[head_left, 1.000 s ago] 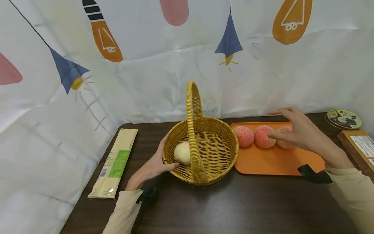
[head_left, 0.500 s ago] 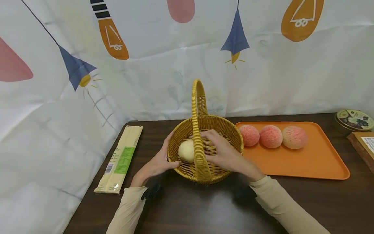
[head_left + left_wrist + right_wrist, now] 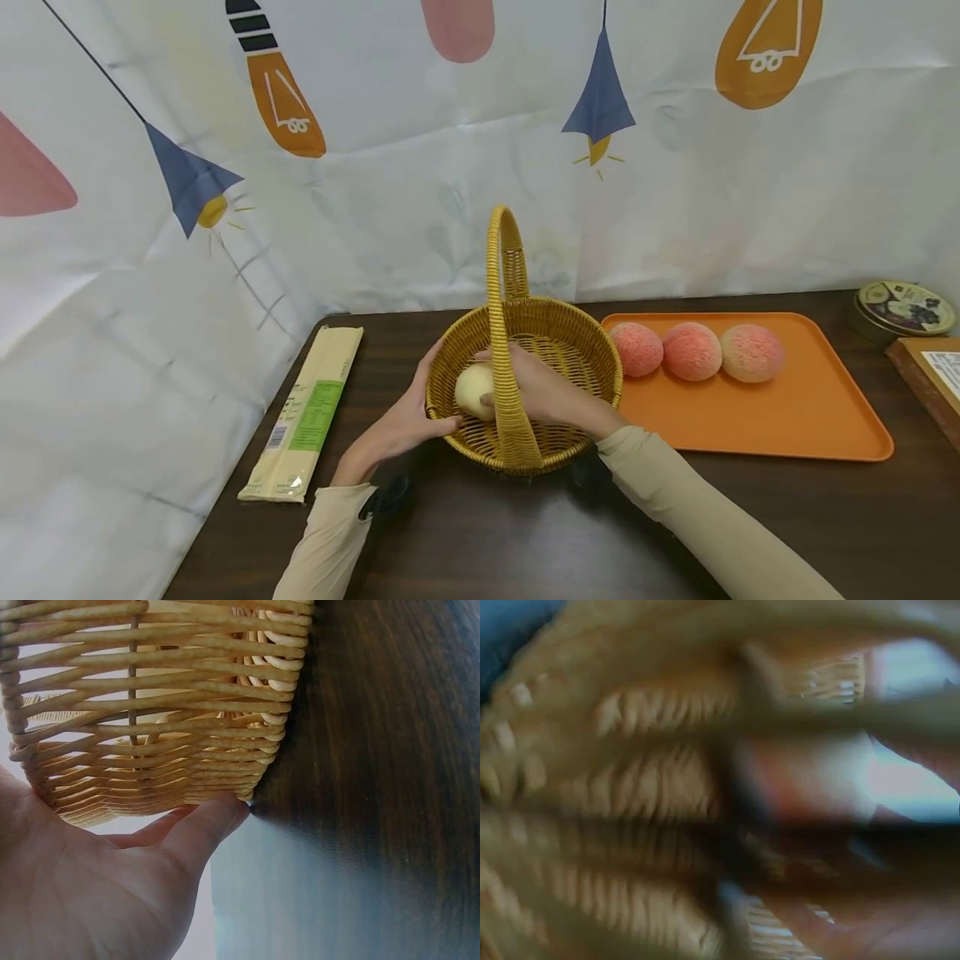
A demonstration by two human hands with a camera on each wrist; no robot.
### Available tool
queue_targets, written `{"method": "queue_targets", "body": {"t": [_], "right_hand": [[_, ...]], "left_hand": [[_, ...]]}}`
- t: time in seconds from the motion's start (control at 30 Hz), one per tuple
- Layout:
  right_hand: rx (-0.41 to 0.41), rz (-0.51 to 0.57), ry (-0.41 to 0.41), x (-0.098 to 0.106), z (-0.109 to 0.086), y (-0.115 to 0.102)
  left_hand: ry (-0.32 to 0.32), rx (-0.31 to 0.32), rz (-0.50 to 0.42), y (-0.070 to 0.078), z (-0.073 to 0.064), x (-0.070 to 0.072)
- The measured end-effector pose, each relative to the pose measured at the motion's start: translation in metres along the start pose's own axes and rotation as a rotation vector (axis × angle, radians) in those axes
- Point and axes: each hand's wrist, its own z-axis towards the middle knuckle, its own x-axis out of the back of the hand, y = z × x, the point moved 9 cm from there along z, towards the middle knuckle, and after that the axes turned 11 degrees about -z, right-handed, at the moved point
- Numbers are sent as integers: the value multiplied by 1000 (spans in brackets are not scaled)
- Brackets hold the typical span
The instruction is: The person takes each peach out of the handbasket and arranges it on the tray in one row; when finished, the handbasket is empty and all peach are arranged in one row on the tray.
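Observation:
A round yellow wicker basket (image 3: 577, 342) with a tall arched handle (image 3: 493, 275) stands on the table. Inside, toward its left wall, lies a smooth pale peach (image 3: 471, 390). My left hand (image 3: 411, 418) holds the basket's left side, fingers round the outside and thumb near the front rim; the left wrist view shows that hand (image 3: 127, 877) against the weave. Reaching in from the right, my right hand (image 3: 543, 387) passes behind the handle and pinches the peach between thumb and fingers. The handle hides part of this grip. In the right wrist view the weave (image 3: 645, 780) is blurred.
Right of the basket is an orange tray (image 3: 750, 421) bearing three pink peaches (image 3: 692, 352) in a row. A round tin (image 3: 906, 308) and a brown box (image 3: 926, 371) sit at the far right. A long flat packet (image 3: 303, 417) lies on the left.
My right hand has come left from above the tray into the basket and closed on the pale peach. The left hand keeps its hold on the basket. The head view has shifted slightly.

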Motion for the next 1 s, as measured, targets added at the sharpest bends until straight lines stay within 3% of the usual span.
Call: {"method": "queue_targets", "body": {"t": [0.17,0.37,0.57,0.77,0.87,1.0], "right_hand": [[39,37,-82,-12,1,1],[135,53,-36,-9,0,-8],[99,88,-89,-17,0,-8],[102,39,-86,-15,-1,-9],[79,-6,-74,-10,-3,-5],[30,-36,2,9,-12,4]], "left_hand": [[-2,3,9,-1,0,-2],[4,5,20,-1,1,0],[20,9,67,0,0,3],[19,8,49,-1,-1,3],[21,10,51,-2,0,3],[21,2,37,-1,2,3]]}}
